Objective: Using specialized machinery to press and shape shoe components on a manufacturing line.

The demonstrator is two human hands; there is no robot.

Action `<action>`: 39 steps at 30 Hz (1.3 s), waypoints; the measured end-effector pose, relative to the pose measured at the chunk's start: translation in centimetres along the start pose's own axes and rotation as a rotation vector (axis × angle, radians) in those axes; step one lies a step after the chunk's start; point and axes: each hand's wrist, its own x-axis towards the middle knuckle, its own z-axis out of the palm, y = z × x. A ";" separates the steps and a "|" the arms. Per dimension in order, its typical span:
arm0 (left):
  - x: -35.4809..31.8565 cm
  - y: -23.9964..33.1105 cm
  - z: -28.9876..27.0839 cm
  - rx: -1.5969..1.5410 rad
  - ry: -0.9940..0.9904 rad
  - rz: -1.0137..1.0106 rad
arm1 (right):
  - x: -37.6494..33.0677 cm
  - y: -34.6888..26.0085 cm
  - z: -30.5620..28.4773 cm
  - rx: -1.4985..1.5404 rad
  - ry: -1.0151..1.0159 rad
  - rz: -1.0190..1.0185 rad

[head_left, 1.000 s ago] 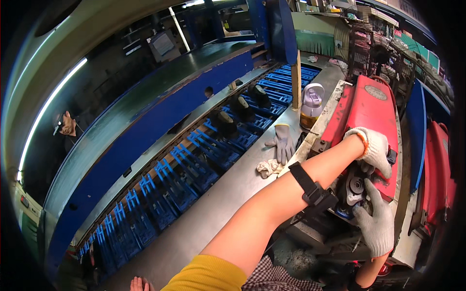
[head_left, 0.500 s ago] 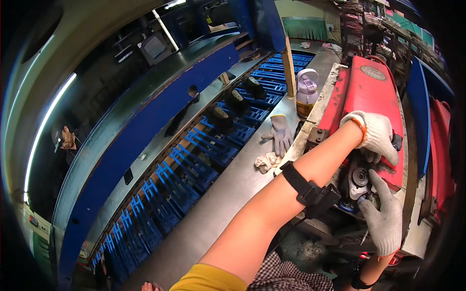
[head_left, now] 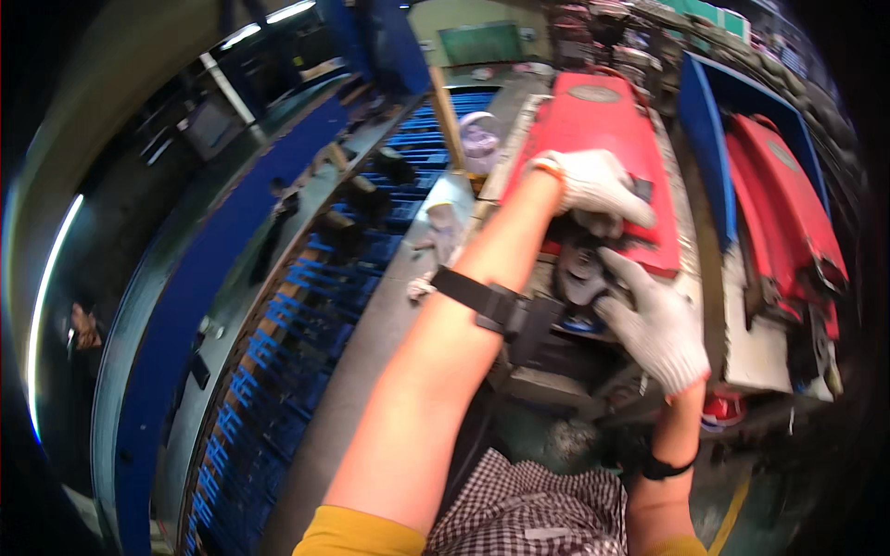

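Note:
Both my hands wear white knitted gloves at the front of a red machine point(head_left: 593, 120). My left hand point(head_left: 598, 190) lies over the machine's front end, its fingers curled down beside a small black knob point(head_left: 642, 189); what they grip underneath is hidden. Just below sits a dark metal part point(head_left: 582, 276) with a round, ringed face. My right hand point(head_left: 654, 324) holds this part from its right side, forefinger above and thumb below. Something blue point(head_left: 582, 324) shows beneath the part. The picture is blurred here.
Left of the machine, a grey ledge point(head_left: 348, 371) carries a grey glove point(head_left: 443, 227), a crumpled cloth point(head_left: 420, 287) and a lilac bottle point(head_left: 479, 144). Blue racks point(head_left: 269, 371) run beyond it. Another red machine point(head_left: 783, 204) and a blue panel point(head_left: 709, 139) stand right. A person point(head_left: 85, 326) is far left.
The view has swung to the right, so the machine and my hands appear further left and the second red machine shows more fully. Both hands keep their places at the machine.

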 end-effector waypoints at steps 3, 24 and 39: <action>0.3 0.1 0.0 0.020 -0.001 -0.009 | -0.1 0.4 0.1 0.012 0.012 -0.015; 0.1 0.7 -0.3 0.029 -0.045 -0.067 | 0.3 1.5 -0.4 0.344 -0.174 -0.024; -1.4 1.0 -0.8 0.181 -0.038 -0.006 | -2.3 -4.6 9.7 0.422 -0.070 -0.100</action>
